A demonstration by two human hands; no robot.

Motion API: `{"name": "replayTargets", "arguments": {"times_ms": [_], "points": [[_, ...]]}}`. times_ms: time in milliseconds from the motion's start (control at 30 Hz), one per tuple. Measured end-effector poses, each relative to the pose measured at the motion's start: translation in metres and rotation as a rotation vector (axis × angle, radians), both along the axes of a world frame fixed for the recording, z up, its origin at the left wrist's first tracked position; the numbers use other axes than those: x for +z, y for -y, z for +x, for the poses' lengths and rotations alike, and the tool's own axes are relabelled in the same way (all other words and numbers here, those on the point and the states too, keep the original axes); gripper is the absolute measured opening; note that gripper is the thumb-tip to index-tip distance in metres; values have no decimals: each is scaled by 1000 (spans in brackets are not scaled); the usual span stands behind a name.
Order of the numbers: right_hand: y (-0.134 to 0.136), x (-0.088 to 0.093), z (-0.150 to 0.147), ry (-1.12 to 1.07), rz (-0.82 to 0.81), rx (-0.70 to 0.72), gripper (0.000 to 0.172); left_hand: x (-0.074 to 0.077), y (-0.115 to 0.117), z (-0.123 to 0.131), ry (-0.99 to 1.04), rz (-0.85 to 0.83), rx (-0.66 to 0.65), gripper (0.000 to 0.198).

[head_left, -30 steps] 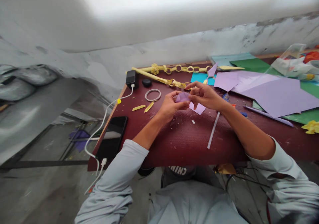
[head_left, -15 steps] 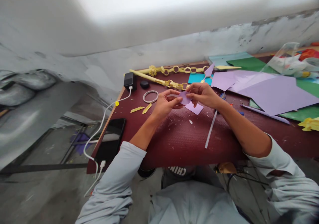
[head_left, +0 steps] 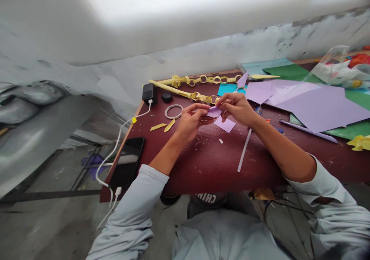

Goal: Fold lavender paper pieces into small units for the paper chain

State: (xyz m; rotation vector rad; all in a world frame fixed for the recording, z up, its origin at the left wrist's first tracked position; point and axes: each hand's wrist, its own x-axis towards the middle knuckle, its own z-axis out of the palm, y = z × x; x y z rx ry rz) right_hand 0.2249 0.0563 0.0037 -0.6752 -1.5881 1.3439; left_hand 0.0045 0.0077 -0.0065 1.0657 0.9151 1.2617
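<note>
Between both hands, above the dark red table [head_left: 202, 163], is a small piece of purple paper [head_left: 214, 112]. My left hand [head_left: 192, 119] pinches its left side between thumb and fingers. At the right edge, my right hand [head_left: 235, 107] grips the same piece with its fingertips. The paper looks tilted or folded, and the fingers cover part of it. Just below the right hand lies a purple paper square [head_left: 224, 125]. A clear glue stick [head_left: 244, 152] runs along the table under the right wrist, its far end partly hidden by that arm.
Left of the hands are a roll of tape [head_left: 174, 112], yellow paper strips [head_left: 158, 127], a phone [head_left: 128, 161] and a black power bank [head_left: 148, 93] with a white cable. Yellow paper chains [head_left: 202, 79] lie behind. Large purple sheets [head_left: 320, 107] and a plastic bag [head_left: 335, 73] are to the right.
The small purple paper has turned from facing me to a flatter, narrower shape. My right-hand fingers have shifted slightly up along its edge; both hands still hold it.
</note>
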Motion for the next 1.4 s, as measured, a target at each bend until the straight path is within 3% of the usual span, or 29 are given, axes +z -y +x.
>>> {"name": "replayTargets", "arguments": {"times_ms": [200,367,567,1400], "points": [[-2,-1,0,-45,64,17,21,2,3,4,3,52,14,48],[0,2,-1,-82,84,31,17,-1,3,3,-53,109,15,47],[2,3,-2,-49,82,11,29,-1,4,4,-115,168,32,49],[0,1,2,27,78,23,31,-1,5,1,-204,128,-46,60]]}}
